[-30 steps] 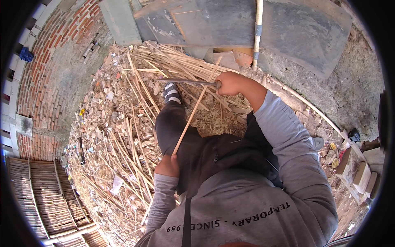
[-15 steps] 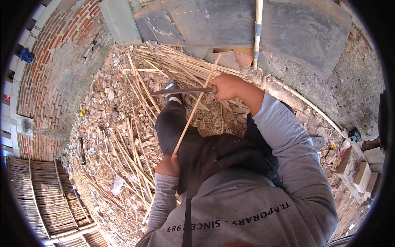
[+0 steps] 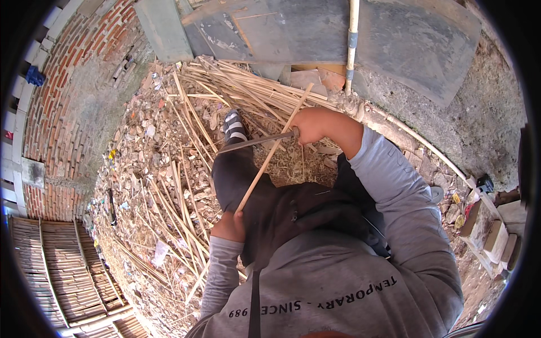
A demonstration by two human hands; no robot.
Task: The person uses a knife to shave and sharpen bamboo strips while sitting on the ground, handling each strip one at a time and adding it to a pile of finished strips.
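Head view, knife (image 3: 253, 142): tip lower than half a second ago; apparently a stroke along the strip (image 3: 260, 176).
Right hand (image 3: 316, 128): closed round knife handle.
Left hand (image 3: 229, 227): closed on strip's near end.
Strip: slants over left thigh (image 3: 232, 176), crossing blade.

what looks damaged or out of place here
The dark grey board behind the strip pile looks worn, with pale scuffs. A whitish scrap, possibly plastic, lies like litter to the left of the left hand.

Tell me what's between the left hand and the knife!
The head view shows a stick and the dark trousers between the left hand and knife.
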